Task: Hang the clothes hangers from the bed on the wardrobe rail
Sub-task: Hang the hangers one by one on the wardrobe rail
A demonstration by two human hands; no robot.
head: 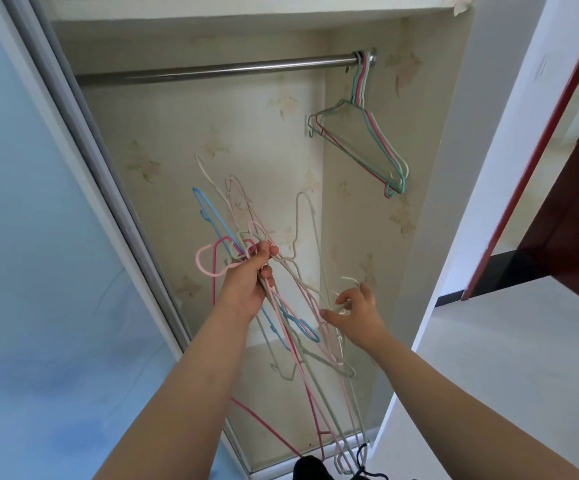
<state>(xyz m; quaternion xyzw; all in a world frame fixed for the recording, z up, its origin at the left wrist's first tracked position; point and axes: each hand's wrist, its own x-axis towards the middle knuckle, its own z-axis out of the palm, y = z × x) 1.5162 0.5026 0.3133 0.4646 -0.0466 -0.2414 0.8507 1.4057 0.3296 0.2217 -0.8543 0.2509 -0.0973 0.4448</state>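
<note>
Sorting a tangled hanger bunch in front of the open wardrobe.

Left hand (pixel 251 282) grip clenched round the bunch of thin coated-wire hangers (pixel 281 306), kept below the steel rail (pixel 211 69); right hand (pixel 353 313) released, fingers spread at a white hook, probably to free one. Three hangers (pixel 364 140) sit at the rail's right end.

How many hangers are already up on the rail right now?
3, it seems: a green, a pink and a white hanger, bunched at the right end of the rail. They overlap, so another may be hidden. The rest are in the left hand.
</note>
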